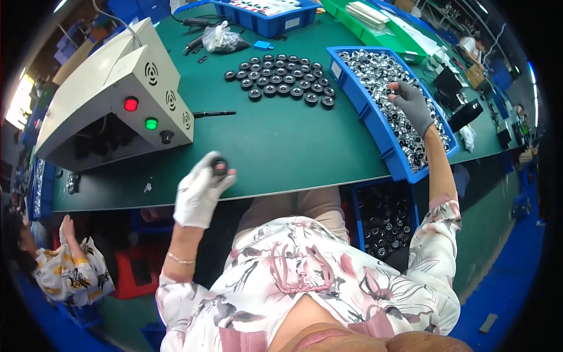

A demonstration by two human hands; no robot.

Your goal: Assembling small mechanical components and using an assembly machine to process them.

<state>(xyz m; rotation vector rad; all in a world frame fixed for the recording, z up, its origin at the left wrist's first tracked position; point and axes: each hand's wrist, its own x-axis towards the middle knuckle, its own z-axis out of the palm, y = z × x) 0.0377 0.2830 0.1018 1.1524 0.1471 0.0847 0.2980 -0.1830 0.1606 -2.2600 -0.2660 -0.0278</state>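
My left hand (202, 190), in a white glove with bare fingertips, grips a round black wheel-like part (219, 166) above the table's near edge. In a grey fingerless glove, my right hand (412, 105) is over a long blue bin (375, 132) heaped with small shiny metal parts (375, 73). Its thumb and fingers pinch a small metal part (390, 91) that shows dark and silver at the tips. Several black round parts (284, 88) with pale centres lie in rows on the green table (281, 146), beyond and between my hands.
A beige machine (117, 100) with red and green lamps stands at left, a black pen (214, 113) beside it. Farther back are a plastic bag (223, 40), a blue tray (275, 20) and a green tray (399, 41). Below the table, a bin holds black parts (384, 220). Another person (70, 267) sits at lower left.
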